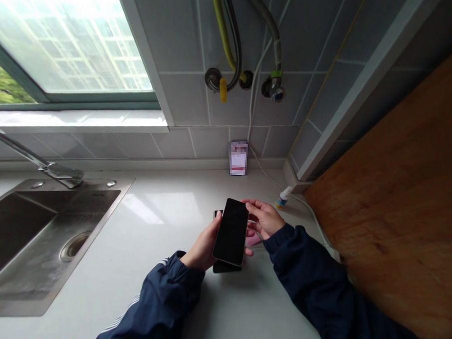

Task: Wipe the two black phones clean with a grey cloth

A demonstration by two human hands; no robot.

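Observation:
A black smartphone [231, 232] with a dark screen is held above the white countertop [164, 212], screen up. My left hand [205, 248] grips it from the left side and underneath. My right hand [263, 218] has its fingers curled at the phone's upper right edge, touching it. Under the phone lies a second dark flat object [226, 267] on the counter. A pink thing [254, 239] shows just below my right hand. Both arms wear dark blue sleeves.
A steel sink [45, 242] with a tap [57, 172] sits at the left. A small blurred card [238, 158] leans against the tiled wall. A little white bottle [283, 197] and a white cable [310, 211] lie by the corner. A wooden panel [403, 206] stands at the right.

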